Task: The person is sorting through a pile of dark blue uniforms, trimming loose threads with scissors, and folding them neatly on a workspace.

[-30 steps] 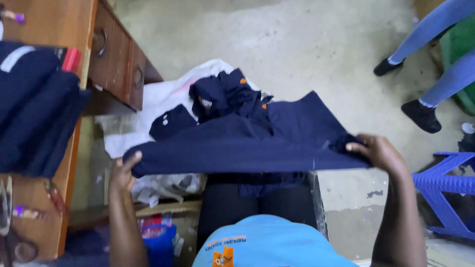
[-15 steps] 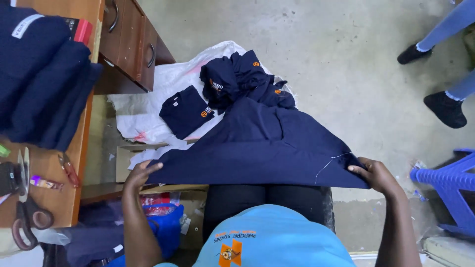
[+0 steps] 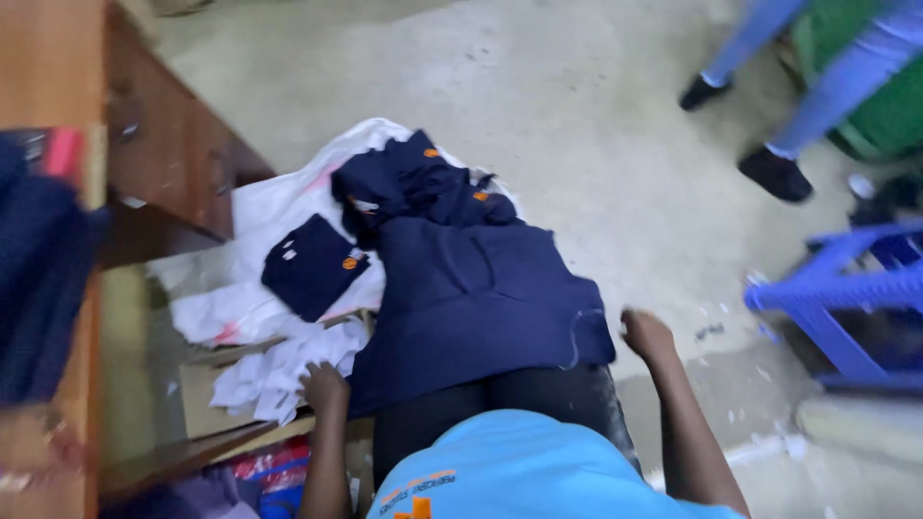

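A navy garment (image 3: 471, 298) lies spread over my lap in black trousers. My left hand (image 3: 325, 386) is curled on its lower left edge, beside crumpled white cloth (image 3: 279, 370). My right hand (image 3: 646, 333) hovers with bent fingers just off the garment's lower right corner. Motion blur hides whether it still pinches the cloth. Beyond my knees, a heap of navy garments (image 3: 413, 178) with orange marks rests on a white sheet (image 3: 269, 207). A folded navy piece (image 3: 312, 266) lies on that sheet too.
A wooden desk with drawers (image 3: 163, 154) stands at the left, with a stack of navy cloth (image 3: 43, 279) on top. A blue plastic stool (image 3: 846, 298) is at the right. Another person's legs in light blue trousers and black shoes (image 3: 774, 173) stand at the top right by a green bin (image 3: 885, 96).
The garment has come down from being held stretched in the air to lying on my lap. Both hands dropped lower, and the right hand moved to just outside the corner.
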